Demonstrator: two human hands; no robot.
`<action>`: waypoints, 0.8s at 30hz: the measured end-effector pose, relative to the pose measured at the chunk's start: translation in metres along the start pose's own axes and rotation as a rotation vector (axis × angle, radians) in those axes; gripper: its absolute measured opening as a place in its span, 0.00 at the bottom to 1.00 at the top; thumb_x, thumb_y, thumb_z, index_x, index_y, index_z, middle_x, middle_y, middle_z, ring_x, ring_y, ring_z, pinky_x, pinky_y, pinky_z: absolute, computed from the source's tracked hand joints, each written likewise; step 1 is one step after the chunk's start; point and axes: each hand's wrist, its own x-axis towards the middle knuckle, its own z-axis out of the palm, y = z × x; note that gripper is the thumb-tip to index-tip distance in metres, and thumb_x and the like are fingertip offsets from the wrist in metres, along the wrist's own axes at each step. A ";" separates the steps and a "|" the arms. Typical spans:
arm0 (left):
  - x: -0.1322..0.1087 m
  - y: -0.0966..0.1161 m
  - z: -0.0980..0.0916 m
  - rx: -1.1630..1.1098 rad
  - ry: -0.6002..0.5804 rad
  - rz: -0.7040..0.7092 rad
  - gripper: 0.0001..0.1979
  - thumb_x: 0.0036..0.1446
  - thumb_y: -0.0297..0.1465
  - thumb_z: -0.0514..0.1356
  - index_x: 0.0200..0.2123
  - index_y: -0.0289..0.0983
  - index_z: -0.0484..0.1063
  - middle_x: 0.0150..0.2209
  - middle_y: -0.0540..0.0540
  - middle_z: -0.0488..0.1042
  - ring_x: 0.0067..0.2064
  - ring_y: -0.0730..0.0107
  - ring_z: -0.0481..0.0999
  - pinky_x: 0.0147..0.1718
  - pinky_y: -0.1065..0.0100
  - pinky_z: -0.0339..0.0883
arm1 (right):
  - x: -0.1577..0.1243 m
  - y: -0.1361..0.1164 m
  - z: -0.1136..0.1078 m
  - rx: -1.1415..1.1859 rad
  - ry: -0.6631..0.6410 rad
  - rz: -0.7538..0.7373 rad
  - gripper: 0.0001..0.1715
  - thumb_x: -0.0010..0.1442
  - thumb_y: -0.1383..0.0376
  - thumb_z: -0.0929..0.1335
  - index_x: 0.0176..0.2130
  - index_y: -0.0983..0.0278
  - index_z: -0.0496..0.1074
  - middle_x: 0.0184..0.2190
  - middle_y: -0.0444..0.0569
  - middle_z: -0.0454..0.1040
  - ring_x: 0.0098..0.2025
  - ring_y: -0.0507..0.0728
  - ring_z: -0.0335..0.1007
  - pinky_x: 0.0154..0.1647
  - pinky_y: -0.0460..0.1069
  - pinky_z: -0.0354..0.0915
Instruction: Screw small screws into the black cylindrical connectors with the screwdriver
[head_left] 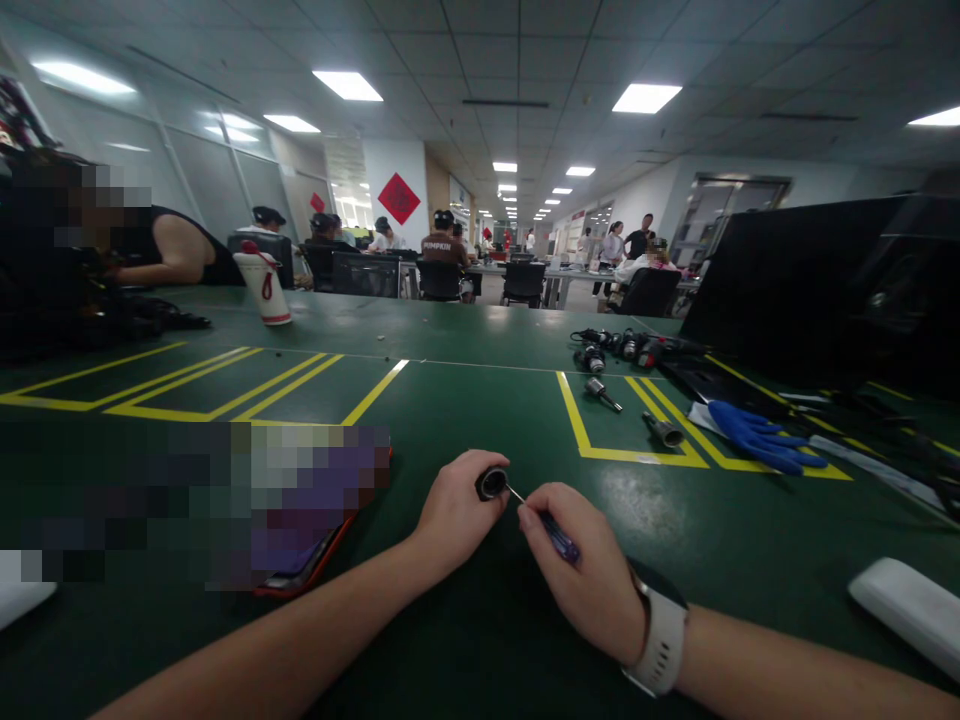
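Holds round black part (491, 484) in left hand (459, 502), grips screwdriver (560, 540) in right hand (589, 565) at part's four o'clock.

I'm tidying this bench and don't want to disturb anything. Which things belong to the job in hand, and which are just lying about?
Seems part of the job:
black round part, in the left hand
purple-handled tool, in the right hand
perhaps the loose flared part

Apparently just lying about:
blue glove
white cup

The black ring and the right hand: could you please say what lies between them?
In the head view, the metal shaft of a screwdriver lies there.
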 end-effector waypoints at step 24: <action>0.001 -0.002 0.001 -0.027 -0.003 -0.016 0.16 0.44 0.20 0.58 0.38 0.39 0.71 0.38 0.49 0.74 0.39 0.65 0.73 0.39 0.65 0.67 | 0.002 0.000 -0.003 0.205 -0.013 0.067 0.11 0.60 0.65 0.61 0.27 0.63 0.66 0.24 0.44 0.65 0.28 0.53 0.62 0.28 0.48 0.58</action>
